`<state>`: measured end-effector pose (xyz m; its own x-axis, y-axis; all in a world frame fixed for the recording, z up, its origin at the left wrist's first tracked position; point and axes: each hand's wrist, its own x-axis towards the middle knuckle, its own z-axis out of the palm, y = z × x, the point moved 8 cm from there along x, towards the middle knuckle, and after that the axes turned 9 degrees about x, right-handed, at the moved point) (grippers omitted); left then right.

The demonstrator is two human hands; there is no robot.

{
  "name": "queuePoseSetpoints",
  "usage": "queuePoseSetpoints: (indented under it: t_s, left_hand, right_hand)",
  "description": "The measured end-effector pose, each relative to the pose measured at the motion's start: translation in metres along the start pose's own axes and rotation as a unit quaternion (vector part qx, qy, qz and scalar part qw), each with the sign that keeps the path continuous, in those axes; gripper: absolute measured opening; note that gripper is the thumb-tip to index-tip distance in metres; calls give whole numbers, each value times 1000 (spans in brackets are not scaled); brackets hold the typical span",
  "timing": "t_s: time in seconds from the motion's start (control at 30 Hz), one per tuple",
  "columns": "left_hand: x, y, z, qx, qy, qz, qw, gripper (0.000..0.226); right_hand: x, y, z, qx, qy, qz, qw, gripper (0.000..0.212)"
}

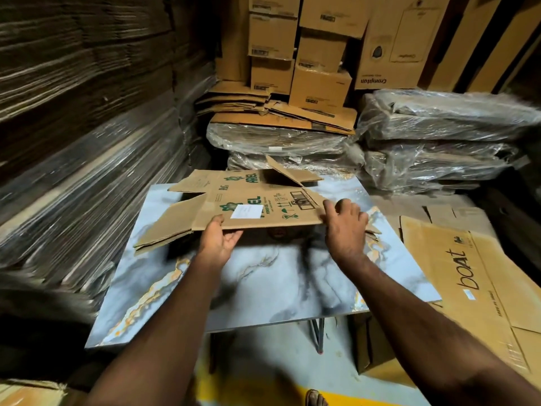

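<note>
Along the left wall stand tall wrapped stacks (73, 171) of flat cardboard, their plastic catching the light. Next to them is the desk (263, 288), its top patterned like grey-blue marble, and over its far half lies the flattened box (257, 197), brown with green print and a white label (246, 211) near its front edge. The box's far flaps rest on the desk while its near edge is lifted a little off the surface. The left arm reaches forward from the bottom of the view, and the left hand (219, 241) is turned palm up at that near edge. Its thumb lies on top of the cardboard and its fingers (234, 237) curl beneath, pinching the edge. The right arm stretches in from the lower right, with the back of the right hand (347, 227) facing up. Its fingers (348, 206) are bent over the box's right corner, gripping it. Behind the desk sit plastic-wrapped bundles (278, 139) with loose flat cartons on top, and above those are stacked boxes (319, 83). To the right of the desk a large flat sheet (468, 273) printed "boat" leans across other cardboard. At the bottom edge, a sandal (316, 398) shows on the floor.
</note>
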<state>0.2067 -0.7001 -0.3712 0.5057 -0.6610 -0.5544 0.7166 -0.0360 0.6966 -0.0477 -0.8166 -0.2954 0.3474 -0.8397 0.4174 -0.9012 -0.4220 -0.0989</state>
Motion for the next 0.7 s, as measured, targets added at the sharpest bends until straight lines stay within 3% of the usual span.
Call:
queuePoseSetpoints:
  t_s: [0.07,0.13,0.17,0.2,0.23,0.27,0.3,0.33,0.37,0.4,0.43,0.5,0.6,0.63,0.7]
  left_hand:
    - [-2,0,4,2,-4,-1,1000,24]
    - [0,-2,4,7,-5,1,1000,25]
    - [-1,-3,4,8,-6,-1,1000,25]
    - [-1,-3,3,10,-6,-4,1000,24]
    - [-2,-4,1,10,-5,-8,1000,23]
    - [-1,-5,-1,9,-3,-11,1000,21]
    - [-1,-8,-4,9,0,-17,1000,17]
    - [-1,-13,-8,12,1,-25,1000,13]
    - [-3,-18,-12,19,-2,-30,999,10]
    - [-6,-24,-15,24,-9,-33,999,10]
    - [-8,-30,-19,30,-15,-34,999,10]
    - [-9,-37,-35,26,-11,-21,999,11]
    - [-1,-44,-72,-41,33,-2,999,21]
    - [1,-44,-85,-53,48,1,997,23]
    - [1,-43,-100,-65,50,4,997,15]
  right_hand:
    - [-13,-26,-6,49,65,-76,994,52]
    - [-32,-46,5,131,44,-103,985,37]
    - [-40,-44,14,210,20,-39,977,27]
    - [-47,-34,24,328,-5,76,942,33]
    - [-55,-24,37,467,-30,212,858,46]
    - [-63,-19,53,611,-54,345,711,53]
    - [-66,-20,68,713,-72,420,557,56]
    - [-61,-19,77,765,-89,441,460,57]
    - [-53,-15,81,793,-105,445,403,54]
    - [-48,-7,85,801,-116,455,372,49]
    - [-47,0,88,800,-124,464,359,43]
    - [-52,12,100,781,-132,472,386,35]
    - [-60,31,101,685,-120,415,587,25]
    - [-61,31,101,660,-125,388,631,25]
    - [-65,35,104,637,-126,370,665,27]
